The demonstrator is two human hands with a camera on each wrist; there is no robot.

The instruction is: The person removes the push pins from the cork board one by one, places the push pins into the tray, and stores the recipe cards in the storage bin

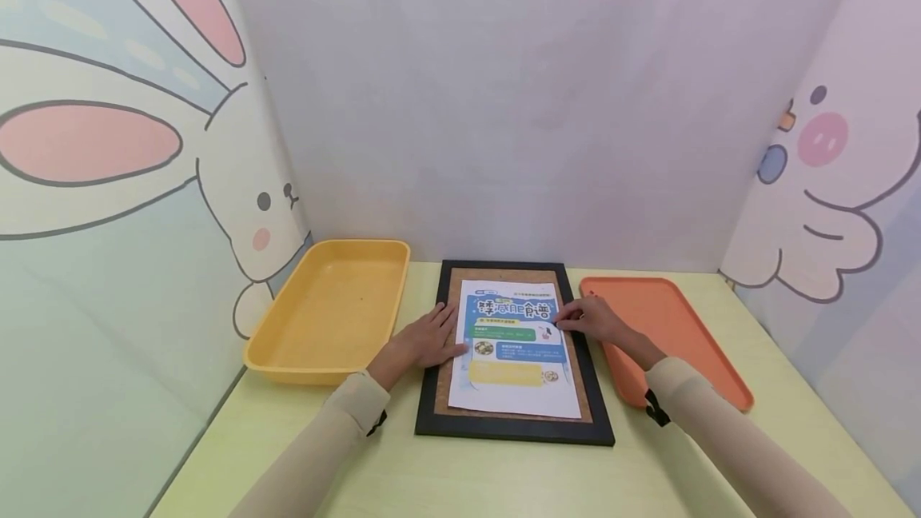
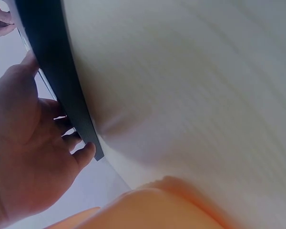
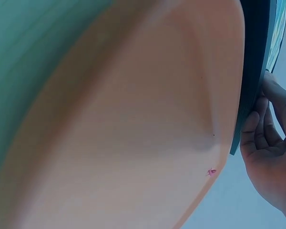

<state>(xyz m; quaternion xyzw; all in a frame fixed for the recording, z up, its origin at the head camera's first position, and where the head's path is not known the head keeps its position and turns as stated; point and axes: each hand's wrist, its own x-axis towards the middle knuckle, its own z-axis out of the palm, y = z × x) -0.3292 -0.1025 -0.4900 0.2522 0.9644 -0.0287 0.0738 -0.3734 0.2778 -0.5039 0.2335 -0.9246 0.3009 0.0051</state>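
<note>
A printed paper sheet (image 1: pixel 514 390) with Chinese lettering and coloured panels lies on a cork board (image 1: pixel 440 398) with a black frame (image 1: pixel 518 432). My left hand (image 1: pixel 430 336) rests with fingers extended across the board's left side, touching the sheet's left edge. In the left wrist view that hand (image 2: pixel 33 148) lies over the black frame (image 2: pixel 62 62). My right hand (image 1: pixel 593 321) has thumb and index finger together at the sheet's upper right edge, pinching a small dark piece, mostly hidden. The right wrist view shows its fingers (image 3: pixel 262 129) curled beside the frame.
A yellow tray (image 1: pixel 327 366) stands left of the board. To the right lies an orange tray (image 1: pixel 676 326), with tiny red pieces (image 3: pixel 212 171) near its far corner. The pale tabletop (image 1: pixel 468 478) ends at a white wall (image 1: pixel 504 102) behind and printed panels at both sides.
</note>
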